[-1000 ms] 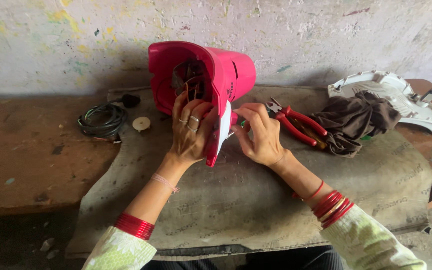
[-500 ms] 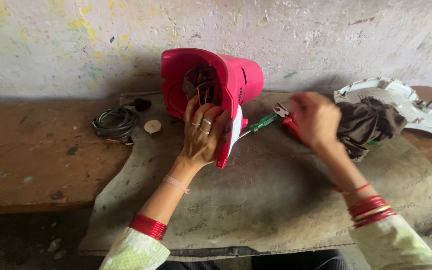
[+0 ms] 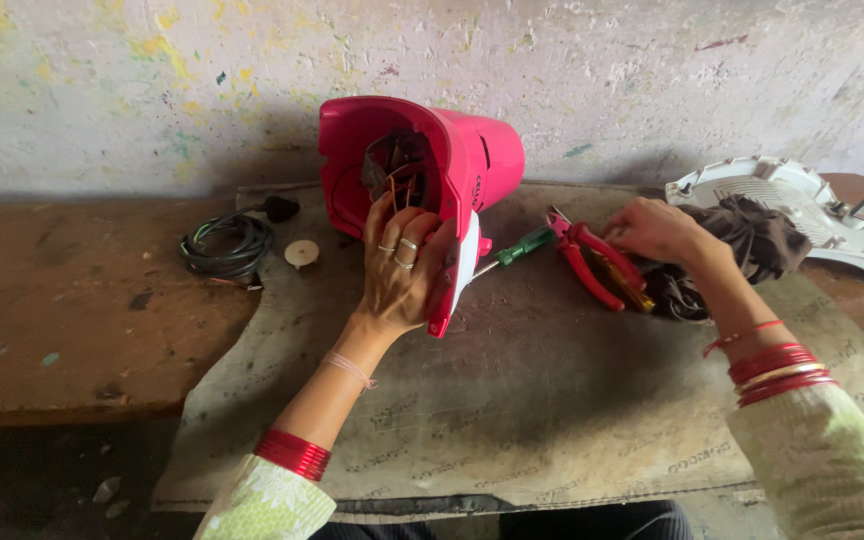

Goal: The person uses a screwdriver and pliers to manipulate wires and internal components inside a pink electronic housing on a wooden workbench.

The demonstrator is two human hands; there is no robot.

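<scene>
Pink housing point(image 3: 472, 170) lies on its side on the mat point(image 3: 552, 410), open end toward the person, wires point(image 3: 397, 175) showing inside, so the shell is off and the inside work looks mid-way, not closed up. Left hand point(image 3: 402, 275) grips the housing's rim, fingers reaching inside. Right hand point(image 3: 657, 228) rests loosely curled on the dark cloth point(image 3: 752, 240) just beside red pliers point(image 3: 597, 262); whether it grasps anything, cannot tell. Green screwdriver point(image 3: 517, 248) lies untouched near the housing.
</scene>
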